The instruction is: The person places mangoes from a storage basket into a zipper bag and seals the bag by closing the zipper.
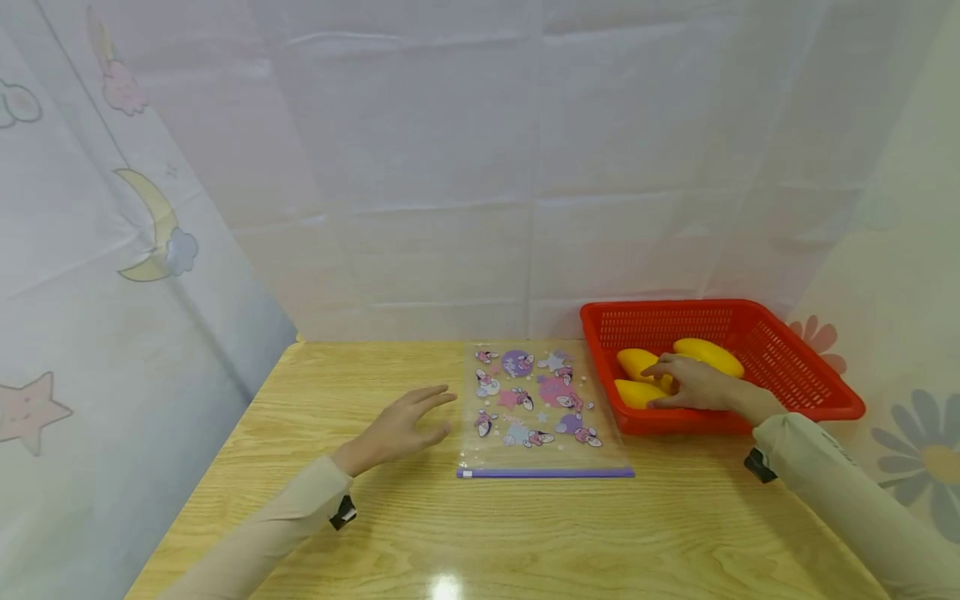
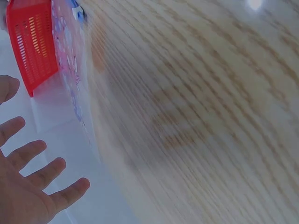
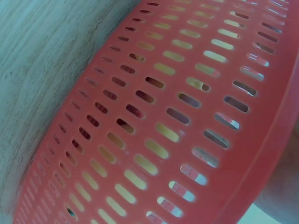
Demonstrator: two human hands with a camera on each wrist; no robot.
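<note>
While the left hand [image 1: 393, 427] spreads empty fingers at nine o'clock of the zip bag [image 1: 534, 412], right hand [image 1: 701, 385] at yellow fruits [image 1: 711, 356] in the red basket [image 1: 678, 423], three o'clock, fingers bent, grip impossible to tell

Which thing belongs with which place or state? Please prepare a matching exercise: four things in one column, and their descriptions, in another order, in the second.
Things:
1. Red rectangular perforated plastic basket
2. Clear, flat plastic bag with pink and purple prints
3. Bare left hand
4. Bare right hand

Descriptions:
A. Left of the bag, holding nothing
B. Reaches in among the yellow pieces
C. Holds smooth yellow oval pieces
D. Lies on the pale wooden table, left of the basket

Pairs: 1-C, 2-D, 3-A, 4-B
</note>
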